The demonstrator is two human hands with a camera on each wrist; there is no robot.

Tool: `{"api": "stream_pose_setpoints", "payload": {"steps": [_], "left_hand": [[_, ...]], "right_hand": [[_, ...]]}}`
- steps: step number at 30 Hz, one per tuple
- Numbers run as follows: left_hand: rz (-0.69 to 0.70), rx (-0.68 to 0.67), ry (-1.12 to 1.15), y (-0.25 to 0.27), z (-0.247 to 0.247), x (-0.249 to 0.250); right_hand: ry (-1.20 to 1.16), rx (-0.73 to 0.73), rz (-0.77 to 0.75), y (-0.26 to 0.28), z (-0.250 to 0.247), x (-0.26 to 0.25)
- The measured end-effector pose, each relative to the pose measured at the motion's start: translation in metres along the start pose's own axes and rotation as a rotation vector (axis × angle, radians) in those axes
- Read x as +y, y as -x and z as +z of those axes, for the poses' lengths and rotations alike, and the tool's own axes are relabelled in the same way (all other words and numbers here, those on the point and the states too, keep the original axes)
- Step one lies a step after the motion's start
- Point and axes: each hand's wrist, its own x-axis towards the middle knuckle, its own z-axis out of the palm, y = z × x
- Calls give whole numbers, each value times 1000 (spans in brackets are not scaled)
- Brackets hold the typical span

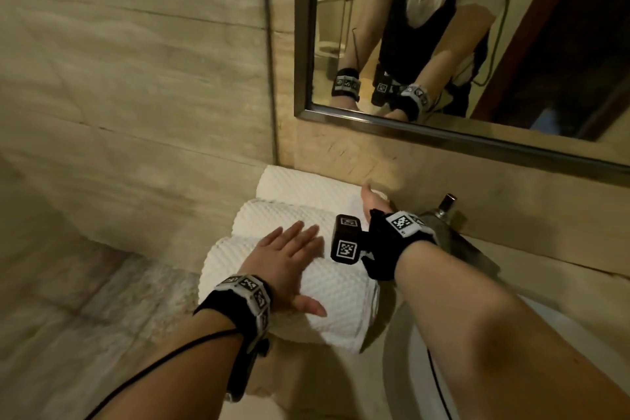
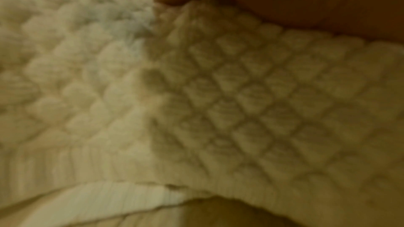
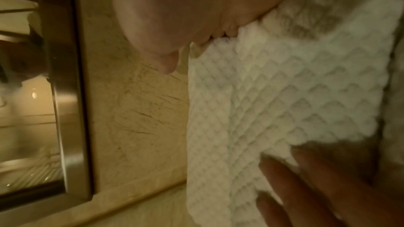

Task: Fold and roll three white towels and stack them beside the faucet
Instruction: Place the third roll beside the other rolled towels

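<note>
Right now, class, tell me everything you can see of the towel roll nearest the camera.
The nearest towel roll is white, with a raised waffle weave and a plain ribbed band at its end. It lies on its side on the beige counter, beside the sink, pressed against the middle roll behind it. The left hand rests flat on top, fingers spread.

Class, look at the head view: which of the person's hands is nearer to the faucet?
Right. The right hand rests on the far end of the rolled towels, just left of the faucet. The left hand lies flat on the nearest towel, farther from it.
</note>
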Motion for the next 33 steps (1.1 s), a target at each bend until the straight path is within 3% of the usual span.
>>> {"api": "stream_pose_setpoints", "payload": {"steps": [5,9,11,13,14,18,20,23,33], "left_hand": [[-8,-24,-21,1,-4,2],[-129,-20,-23,16,-14,8],[-217,108,58,32,-15,7],[-225,342,97,46,-10,6],[-233,356,105,53,-10,4],[-439,-69,78,79,-12,4],[-457,-190,123,80,-7,5],[-476,-250,101,70,2,6],[-544,-268,133,24,16,-11]], "right_hand": [[224,-99,-66,24,-13,1],[285,-22,-344,65,-21,23],[272,-179,-454,88,-25,38],[220,-439,-409,115,-26,53],[211,-529,-388,125,-26,57],[367,-860,-222,151,-11,74],[565,-837,-250,159,-1,82],[852,-623,-438,164,10,86],[773,-321,-484,130,30,87]]}}
